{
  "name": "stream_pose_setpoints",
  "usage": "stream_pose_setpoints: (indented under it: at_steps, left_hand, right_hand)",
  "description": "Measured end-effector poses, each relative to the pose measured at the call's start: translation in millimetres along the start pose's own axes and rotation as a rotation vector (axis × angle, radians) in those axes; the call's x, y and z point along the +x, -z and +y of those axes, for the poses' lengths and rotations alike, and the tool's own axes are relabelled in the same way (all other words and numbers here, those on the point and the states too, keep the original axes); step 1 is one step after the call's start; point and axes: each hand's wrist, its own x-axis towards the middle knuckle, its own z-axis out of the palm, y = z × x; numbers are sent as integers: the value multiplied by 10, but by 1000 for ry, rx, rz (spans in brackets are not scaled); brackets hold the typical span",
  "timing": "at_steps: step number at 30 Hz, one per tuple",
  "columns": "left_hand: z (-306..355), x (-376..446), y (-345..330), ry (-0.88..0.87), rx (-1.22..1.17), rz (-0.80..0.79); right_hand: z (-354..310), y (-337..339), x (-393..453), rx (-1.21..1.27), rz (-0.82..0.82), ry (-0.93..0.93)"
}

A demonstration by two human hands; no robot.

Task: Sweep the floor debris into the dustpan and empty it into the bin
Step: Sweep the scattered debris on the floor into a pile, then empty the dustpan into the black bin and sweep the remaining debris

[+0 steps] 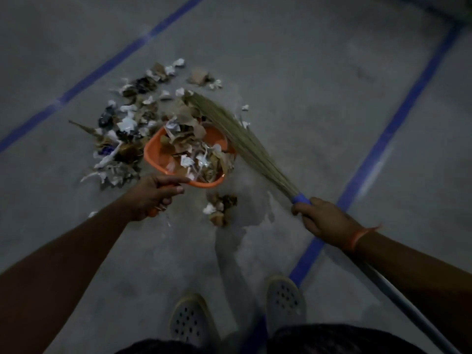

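Dustpan (155, 152): orange, flat on grey concrete floor (306, 72), mouth turned away from the person, already part-filled with torn paper, brown scraps and dry leaves. Left hand (153, 194): curled round the dustpan's handle at its near end, forefinger stretched along the back rim. Right hand (324, 218): wrapped round the blue collar of the broom (237, 134), just right of the dustpan; orange thread at the wrist. Broom bristles: laid along the dustpan's right rim, tips reaching past its far edge into the litter. Debris pile (127, 123): heaped against the dustpan's left and far sides, thickest at the left corner; looser scraps beyond the far edge; small clump (219, 205) just behind the dustpan's back rim, on the near side; a few white bits right of the bristles. Bin: not in view. Step in hand, by judgement: drawing the pile into the mouth. Best practice: front lip pressed hard to the floor, pan held steady and tilted slightly forward; short, low strokes from beyond the far edge toward the mouth, never flicked; pan turned leftward to face the heavier heap; near clump swept round to the front, not over the back rim. Risk: overfilling, spill on lifting; emptying early advisable. Blue tape lines (388, 129): well right and left of the dustpan. Shoes (284, 297): near side, well clear.
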Motion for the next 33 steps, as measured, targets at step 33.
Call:
stream_pose_setpoints:
  at_steps: [33]
  left_hand:
    - [4382, -1825, -3726, -124, 553, -442]
  right_hand:
    - [569, 3012, -4634, 478, 267, -528]
